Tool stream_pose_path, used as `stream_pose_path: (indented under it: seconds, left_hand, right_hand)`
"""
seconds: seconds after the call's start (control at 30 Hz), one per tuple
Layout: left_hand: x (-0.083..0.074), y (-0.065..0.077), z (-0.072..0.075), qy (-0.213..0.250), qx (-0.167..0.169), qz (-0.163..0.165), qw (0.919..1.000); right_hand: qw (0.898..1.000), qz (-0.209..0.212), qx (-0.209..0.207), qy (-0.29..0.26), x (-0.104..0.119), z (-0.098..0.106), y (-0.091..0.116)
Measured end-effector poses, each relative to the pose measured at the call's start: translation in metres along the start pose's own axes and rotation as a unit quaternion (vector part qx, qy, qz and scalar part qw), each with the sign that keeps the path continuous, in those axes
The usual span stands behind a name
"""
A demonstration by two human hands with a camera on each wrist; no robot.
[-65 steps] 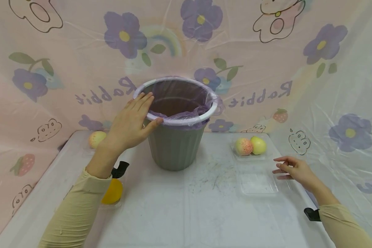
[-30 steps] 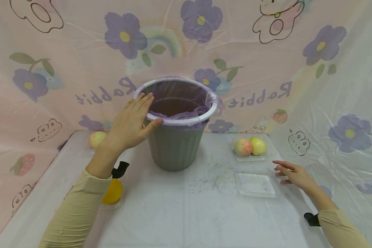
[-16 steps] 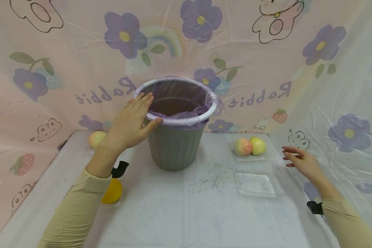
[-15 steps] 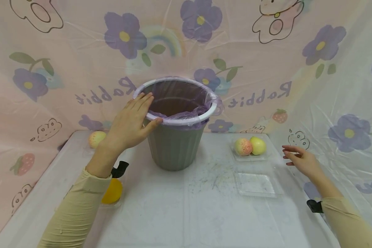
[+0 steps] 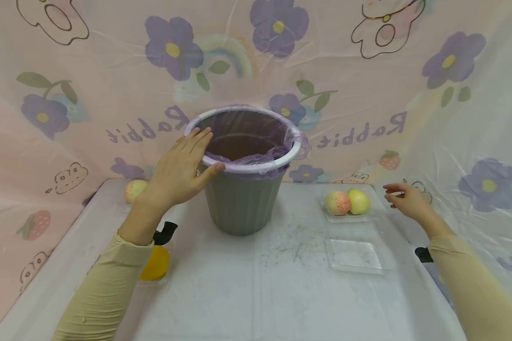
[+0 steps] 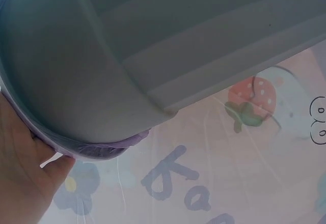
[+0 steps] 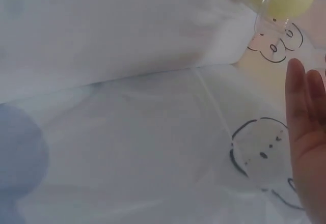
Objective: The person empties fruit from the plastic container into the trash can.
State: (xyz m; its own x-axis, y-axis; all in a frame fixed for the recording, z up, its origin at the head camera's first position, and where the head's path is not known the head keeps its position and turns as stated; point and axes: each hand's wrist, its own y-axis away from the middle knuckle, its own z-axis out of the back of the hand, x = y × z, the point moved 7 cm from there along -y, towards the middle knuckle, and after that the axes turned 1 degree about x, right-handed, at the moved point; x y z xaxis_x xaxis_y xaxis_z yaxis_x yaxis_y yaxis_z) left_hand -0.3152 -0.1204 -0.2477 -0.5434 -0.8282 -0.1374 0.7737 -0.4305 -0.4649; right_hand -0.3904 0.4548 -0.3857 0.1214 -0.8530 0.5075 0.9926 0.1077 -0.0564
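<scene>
My left hand (image 5: 179, 170) rests on the white rim of a grey bin (image 5: 243, 203), its fingers laid straight over the left side. A thin purple bag (image 5: 256, 158) lines the bin and folds over the rim. In the left wrist view the bin's ribbed wall (image 6: 204, 40) fills the upper part, with the hand at the rim. My right hand (image 5: 409, 201) hovers beside the right edge of the table, fingers relaxed and holding nothing. Just left of it, a clear tray (image 5: 345, 219) bears a pink-speckled peach-like fruit (image 5: 337, 203) and a yellow-green round fruit (image 5: 359, 201).
A vacant clear plastic tray (image 5: 355, 255) lies nearer on the right. Partly behind the left forearm are a yellow item (image 5: 157, 263) in a tray and another peach-like fruit (image 5: 134, 190). A printed curtain (image 5: 222, 47) surrounds the white table (image 5: 256, 293).
The right hand has moved away from the vacant tray, up and back to beside the fruit tray. That tray shifted slightly earlier. The left hand stays on the bin rim.
</scene>
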Motion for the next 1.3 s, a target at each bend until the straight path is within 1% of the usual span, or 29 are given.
stream_pose_path:
  seconds: [0.2, 0.33, 0.47, 0.7, 0.9, 1.13, 1.3]
  left_hand:
    - [0.000, 0.000, 0.001, 0.001, -0.002, -0.001, 1.0000]
    - [0.000, 0.000, 0.001, 0.001, 0.001, 0.000, 1.0000]
    - [0.000, -0.001, 0.001, -0.001, 0.002, 0.000, 1.0000]
    - [0.000, 0.000, 0.001, -0.004, 0.001, -0.002, 1.0000]
    - [-0.001, 0.001, 0.001, -0.007, -0.001, -0.003, 1.0000]
    - [-0.002, 0.001, 0.000, -0.008, -0.001, -0.002, 1.0000]
    - [-0.001, 0.001, 0.001, -0.007, -0.001, -0.001, 1.0000]
  right_hand:
    - [0.999, -0.002, 0.026, -0.020, -0.008, -0.011, -0.022]
    - [0.998, -0.016, 0.057, -0.026, -0.013, -0.018, -0.029]
    - [0.996, -0.033, 0.075, -0.023, -0.016, -0.022, -0.034]
    - [0.996, -0.039, 0.076, -0.035, -0.023, -0.033, -0.046]
    - [0.993, -0.046, 0.096, -0.042, -0.027, -0.042, -0.050]
    - [0.991, -0.064, 0.106, -0.056, -0.026, -0.045, -0.052]
    - [0.990, -0.062, 0.110, -0.061, -0.024, -0.048, -0.057]
